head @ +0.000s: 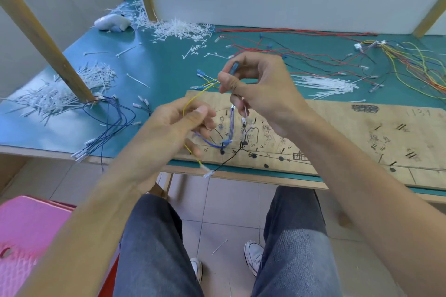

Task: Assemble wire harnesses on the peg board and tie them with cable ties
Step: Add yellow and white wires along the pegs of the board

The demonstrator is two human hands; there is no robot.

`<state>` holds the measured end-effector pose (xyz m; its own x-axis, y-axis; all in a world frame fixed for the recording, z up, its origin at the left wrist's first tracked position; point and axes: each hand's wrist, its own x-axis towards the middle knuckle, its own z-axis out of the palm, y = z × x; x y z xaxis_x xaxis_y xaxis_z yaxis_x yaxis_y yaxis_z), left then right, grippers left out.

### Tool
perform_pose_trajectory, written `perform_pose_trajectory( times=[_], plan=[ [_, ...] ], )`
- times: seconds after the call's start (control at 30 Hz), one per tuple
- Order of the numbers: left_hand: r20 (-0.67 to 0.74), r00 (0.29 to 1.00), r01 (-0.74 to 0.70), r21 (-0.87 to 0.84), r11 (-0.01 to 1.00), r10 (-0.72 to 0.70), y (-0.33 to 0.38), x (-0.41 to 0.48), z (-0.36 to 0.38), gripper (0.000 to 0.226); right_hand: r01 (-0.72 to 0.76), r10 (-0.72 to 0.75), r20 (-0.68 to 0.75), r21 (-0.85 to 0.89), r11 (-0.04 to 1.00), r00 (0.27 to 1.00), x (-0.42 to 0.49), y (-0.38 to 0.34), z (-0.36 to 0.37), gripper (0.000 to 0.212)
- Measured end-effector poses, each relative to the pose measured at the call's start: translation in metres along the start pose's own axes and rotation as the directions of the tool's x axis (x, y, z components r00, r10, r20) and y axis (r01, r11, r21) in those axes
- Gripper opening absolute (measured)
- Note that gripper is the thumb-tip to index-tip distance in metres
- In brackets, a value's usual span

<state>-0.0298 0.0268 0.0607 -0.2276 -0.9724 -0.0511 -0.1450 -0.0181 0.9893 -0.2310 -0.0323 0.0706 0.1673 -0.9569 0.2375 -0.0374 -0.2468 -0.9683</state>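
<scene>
Left hand grips thin yellow wire; right hand pinches it plus blurred blue object, over scribbled wooden peg board.

Person's own view: the left hand and right hand are bare, as are both forearms up to the near edge of view; the legs wear faded blue-grey denim jeans, worn paler in patches, and the feet white low-top sneakers with rubber toe caps.
</scene>
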Motion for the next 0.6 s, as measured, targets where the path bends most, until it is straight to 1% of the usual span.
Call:
perform_pose_trajectory(
  times=[0.07,0.1,0.2,0.3,0.33,0.4,0.47,0.5,0.53,0.6],
  plan=[
    [-0.001,1.000,-0.016,0.067,0.998,0.016,0.001,0.001,0.008,0.016,-0.109,0.102,0.082,0.088,0.990,0.991,0.001,-0.003,-0.003,0.007],
    [0.041,0.999,-0.012,0.063,0.998,0.010,0.002,0.001,0.012,0.019,-0.135,0.124,0.101,0.107,0.985,0.987,0.002,-0.004,-0.004,0.007],
    [0.200,0.979,0.046,-0.041,0.998,-0.037,0.001,-0.002,0.017,0.032,-0.210,0.189,0.133,0.170,0.963,0.973,0.004,-0.006,-0.006,0.007],
    [0.258,0.966,0.015,-0.055,0.998,-0.001,-0.002,-0.004,0.016,0.031,-0.259,0.225,0.163,0.236,0.937,0.961,0.008,-0.006,-0.010,0.008],
    [0.273,0.962,0.019,-0.065,0.998,0.000,-0.003,-0.005,0.016,0.030,-0.240,0.209,0.159,0.213,0.947,0.965,0.009,-0.005,-0.011,0.007],
    [0.279,0.960,0.064,-0.138,0.988,-0.023,-0.005,-0.006,0.013,0.033,-0.151,0.135,0.142,0.113,0.982,0.981,0.010,-0.003,-0.012,0.006],
    [0.245,0.967,0.133,-0.248,0.960,-0.071,-0.007,-0.008,0.008,0.036,-0.069,0.067,0.140,0.009,0.998,0.988,0.009,0.002,-0.012,0.009],
    [0.222,0.970,0.155,-0.275,0.949,-0.094,-0.008,-0.009,0.006,0.037,-0.055,0.059,0.136,-0.030,0.998,0.989,0.008,0.006,-0.013,0.012],
    [0.203,0.973,0.162,-0.263,0.951,-0.109,-0.009,-0.010,0.005,0.035,-0.057,0.064,0.129,-0.057,0.997,0.990,0.008,0.009,-0.013,0.015],
    [0.183,0.976,0.155,-0.174,0.973,-0.122,-0.013,-0.015,0.006,0.025,-0.047,0.062,0.119,-0.129,0.991,0.991,0.007,0.016,-0.012,0.019]
  ],
)
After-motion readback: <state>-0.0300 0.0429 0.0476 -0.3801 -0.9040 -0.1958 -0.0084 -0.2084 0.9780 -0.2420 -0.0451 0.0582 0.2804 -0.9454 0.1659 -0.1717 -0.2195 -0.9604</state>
